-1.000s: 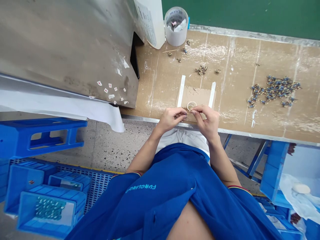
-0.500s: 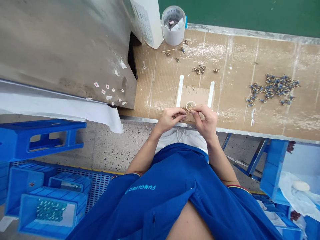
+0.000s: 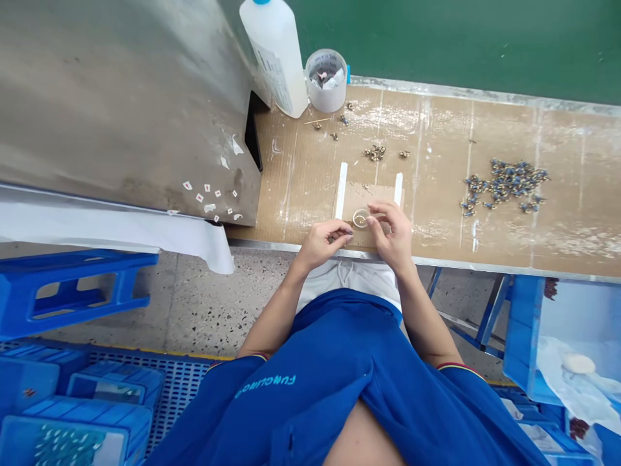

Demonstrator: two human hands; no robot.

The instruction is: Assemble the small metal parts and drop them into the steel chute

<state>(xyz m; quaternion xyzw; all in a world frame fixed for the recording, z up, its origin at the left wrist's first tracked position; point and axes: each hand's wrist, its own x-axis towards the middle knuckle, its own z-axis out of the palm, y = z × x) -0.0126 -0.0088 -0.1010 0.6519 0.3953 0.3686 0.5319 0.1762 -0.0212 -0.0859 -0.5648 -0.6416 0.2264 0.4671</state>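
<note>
My left hand (image 3: 324, 242) rests at the near edge of the cardboard-covered bench (image 3: 436, 194), fingers curled in a pinch on something too small to name. My right hand (image 3: 391, 231) is beside it, fingers pinched, its fingertips at a small clear round dish (image 3: 360, 218) that holds a tiny brass piece. The dish sits on a cardboard patch (image 3: 369, 194) taped down with two white strips. What the right fingers hold is hidden.
A pile of small blue-and-brass parts (image 3: 504, 184) lies to the right, a smaller brass cluster (image 3: 375, 153) farther back. A white bottle (image 3: 274, 55) and a clear cup (image 3: 326, 79) stand at the back. A metal cabinet (image 3: 121, 110) is on the left; blue bins (image 3: 72, 414) below.
My hands have parted slightly. The right hand moved forward to the small dish and the left dropped back toward the bench edge. The camera tilted up.
</note>
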